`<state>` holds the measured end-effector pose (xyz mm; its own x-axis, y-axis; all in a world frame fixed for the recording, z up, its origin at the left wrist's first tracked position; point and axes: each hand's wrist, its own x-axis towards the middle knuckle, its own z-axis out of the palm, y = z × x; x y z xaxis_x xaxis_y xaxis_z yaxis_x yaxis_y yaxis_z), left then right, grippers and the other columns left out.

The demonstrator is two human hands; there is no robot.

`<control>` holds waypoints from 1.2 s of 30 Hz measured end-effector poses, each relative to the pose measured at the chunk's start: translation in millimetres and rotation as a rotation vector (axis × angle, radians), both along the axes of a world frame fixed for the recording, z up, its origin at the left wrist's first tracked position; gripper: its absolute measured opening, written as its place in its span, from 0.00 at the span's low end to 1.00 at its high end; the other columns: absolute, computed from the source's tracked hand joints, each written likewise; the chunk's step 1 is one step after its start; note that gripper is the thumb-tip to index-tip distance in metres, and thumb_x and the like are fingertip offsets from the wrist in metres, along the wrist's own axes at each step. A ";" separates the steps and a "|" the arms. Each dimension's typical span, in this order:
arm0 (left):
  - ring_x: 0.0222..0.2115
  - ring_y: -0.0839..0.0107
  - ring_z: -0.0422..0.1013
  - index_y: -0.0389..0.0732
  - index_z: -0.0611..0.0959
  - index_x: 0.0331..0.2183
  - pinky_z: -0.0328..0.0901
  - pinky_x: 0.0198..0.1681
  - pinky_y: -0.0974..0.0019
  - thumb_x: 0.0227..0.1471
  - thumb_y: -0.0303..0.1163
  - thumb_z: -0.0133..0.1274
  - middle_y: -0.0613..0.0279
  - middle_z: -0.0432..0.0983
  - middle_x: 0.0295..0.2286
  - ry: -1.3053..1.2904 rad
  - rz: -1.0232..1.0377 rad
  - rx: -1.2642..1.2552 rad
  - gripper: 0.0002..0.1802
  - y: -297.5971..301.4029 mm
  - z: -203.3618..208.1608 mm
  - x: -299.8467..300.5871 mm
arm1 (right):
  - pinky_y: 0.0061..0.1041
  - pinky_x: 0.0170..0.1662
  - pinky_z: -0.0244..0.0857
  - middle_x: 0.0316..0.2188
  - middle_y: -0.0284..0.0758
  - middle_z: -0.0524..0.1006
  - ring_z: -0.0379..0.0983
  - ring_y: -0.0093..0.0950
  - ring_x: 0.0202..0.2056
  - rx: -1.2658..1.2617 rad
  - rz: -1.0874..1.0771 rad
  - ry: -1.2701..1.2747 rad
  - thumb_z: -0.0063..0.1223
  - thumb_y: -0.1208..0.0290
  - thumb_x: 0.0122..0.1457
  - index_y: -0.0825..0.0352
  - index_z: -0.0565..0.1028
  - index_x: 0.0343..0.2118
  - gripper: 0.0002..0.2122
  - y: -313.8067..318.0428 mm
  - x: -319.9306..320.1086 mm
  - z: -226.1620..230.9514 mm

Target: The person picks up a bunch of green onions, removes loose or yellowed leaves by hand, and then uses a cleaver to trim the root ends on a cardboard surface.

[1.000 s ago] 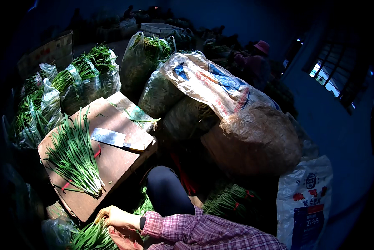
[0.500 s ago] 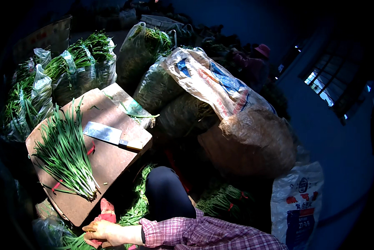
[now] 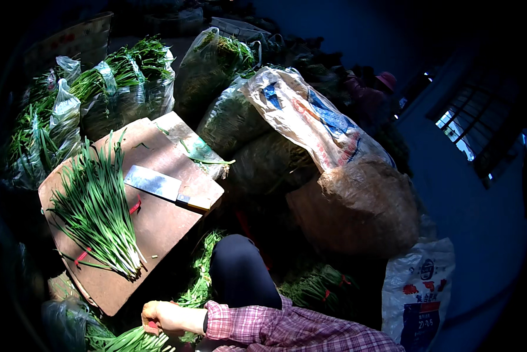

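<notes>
Many slender stalks [image 3: 134, 340], bright green, pale-ended, sunlit, beneath right hand [image 3: 159, 317]

The person wore a plaid sleeve [image 3: 322, 330] in purplish pink — crossed by pale and darker lines, loosely creased along its length. Its cuff [image 3: 221, 322] looked lighter in the sun, with a narrow dark band [image 3: 205, 321] at the wrist. The trouser leg [image 3: 238, 271] was plain dark navy, smooth over a rounded knee.

Blue wall [image 3: 480, 217], apparently barred window [image 3: 470, 126]
</notes>
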<state>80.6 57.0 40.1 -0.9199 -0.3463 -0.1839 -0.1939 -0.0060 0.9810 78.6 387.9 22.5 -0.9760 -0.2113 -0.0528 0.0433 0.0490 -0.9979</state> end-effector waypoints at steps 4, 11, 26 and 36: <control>0.48 0.63 0.70 0.34 0.79 0.47 0.64 0.55 0.57 0.61 0.36 0.47 0.52 0.75 0.48 -0.026 -0.173 -0.259 0.18 -37.7 45.9 -1.3 | 0.28 0.28 0.69 0.26 0.38 0.79 0.77 0.30 0.26 0.208 -0.207 0.021 0.57 0.81 0.53 0.66 0.78 0.28 0.03 10.6 34.7 -2.7; 0.45 0.62 0.73 0.39 0.82 0.40 0.66 0.55 0.58 0.61 0.30 0.47 0.59 0.79 0.42 0.244 0.194 1.104 0.11 -14.1 65.8 -15.4 | 0.30 0.53 0.70 0.47 0.40 0.77 0.73 0.28 0.50 -0.515 -0.220 -0.085 0.61 0.80 0.56 0.72 0.77 0.41 0.10 7.8 10.3 119.8; 0.43 0.64 0.73 0.41 0.83 0.36 0.67 0.53 0.54 0.58 0.30 0.50 0.62 0.79 0.39 0.153 0.324 1.102 0.08 27.6 72.0 2.9 | 0.24 0.49 0.68 0.49 0.36 0.77 0.76 0.28 0.45 -0.273 -0.142 0.114 0.61 0.78 0.56 0.68 0.74 0.53 0.20 3.8 -19.5 119.3; 0.42 0.65 0.74 0.41 0.83 0.38 0.67 0.53 0.53 0.59 0.32 0.49 0.62 0.80 0.37 0.158 0.414 1.053 0.10 -12.6 73.7 11.9 | 0.25 0.42 0.73 0.40 0.41 0.80 0.78 0.28 0.38 -0.819 -0.333 -0.368 0.62 0.72 0.58 0.73 0.74 0.49 0.18 67.0 -23.3 51.9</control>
<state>92.5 44.5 113.7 -0.8096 -0.3713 -0.4546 0.1401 -0.8744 0.4645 55.3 454.9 74.4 -0.9445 -0.0330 -0.3269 0.2465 -0.7293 -0.6383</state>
